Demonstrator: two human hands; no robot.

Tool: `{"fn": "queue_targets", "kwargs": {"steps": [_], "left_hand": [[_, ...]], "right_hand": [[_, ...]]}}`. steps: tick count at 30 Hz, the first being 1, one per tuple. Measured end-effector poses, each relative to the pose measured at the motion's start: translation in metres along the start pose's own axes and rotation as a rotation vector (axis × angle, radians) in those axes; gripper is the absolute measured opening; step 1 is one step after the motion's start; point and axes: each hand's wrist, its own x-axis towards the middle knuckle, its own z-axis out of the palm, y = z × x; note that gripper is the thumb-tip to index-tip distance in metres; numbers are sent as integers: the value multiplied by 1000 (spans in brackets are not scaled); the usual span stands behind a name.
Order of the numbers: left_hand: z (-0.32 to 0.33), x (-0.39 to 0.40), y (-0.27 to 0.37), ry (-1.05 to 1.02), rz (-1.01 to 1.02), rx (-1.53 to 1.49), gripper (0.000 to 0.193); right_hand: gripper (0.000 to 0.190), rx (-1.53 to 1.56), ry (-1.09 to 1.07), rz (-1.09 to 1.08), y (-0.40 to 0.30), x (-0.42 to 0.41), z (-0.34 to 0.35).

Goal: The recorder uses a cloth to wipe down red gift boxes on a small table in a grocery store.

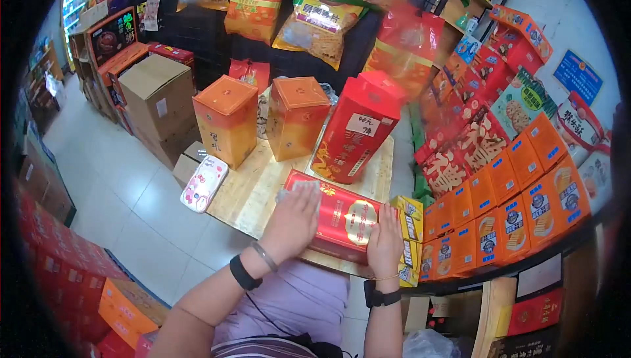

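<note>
A red gift box with gold decoration [340, 215] lies on its side on a small wooden table [241, 200]. My left hand [296, 220] presses a pale cloth [298, 188] onto the box's left end. Against the right end of the same box rests my right hand [386, 237], fingers stretched along it. Behind it a tall red box with a price sticker [352, 131] stands upright. Two orange-yellow boxes, one at the left [227, 121] and one nearer the middle [297, 119], stand beside it. A phone in a white patterned case [204, 184] lies at the table's left edge.
Rows of orange snack boxes [512, 205] and yellow packets [410, 239] adjoin the table's right side. Brown cartons [160, 96] stand on the tiled floor at the left. Bagged snacks [315, 17] hang behind the table. Red boxes [74, 269] are stacked at lower left.
</note>
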Motion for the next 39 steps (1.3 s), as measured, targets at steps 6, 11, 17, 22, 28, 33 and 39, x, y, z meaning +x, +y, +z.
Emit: {"fn": "queue_targets", "kwargs": {"steps": [6,11,17,22,28,33,39], "left_hand": [[38,44,7,17,-81,38,50],[66,51,61,-73,148,-79,52],[24,15,60,-110,154,-142,51],[-8,-4,8,-103,14,-78,50],[17,30,-13,3,-49,113,52],[67,59,43,-84,81,36,54],[34,29,68,-160,280,55,52]], "right_hand": [[51,-58,41,-8,-2,1,7],[52,-55,-1,13,1,1,8],[52,-39,-38,22,4,0,3],[52,-45,-4,-7,1,0,0],[51,-48,22,-13,-5,1,4],[51,-57,30,-11,-1,0,11],[50,-30,10,-20,6,1,7]]}}
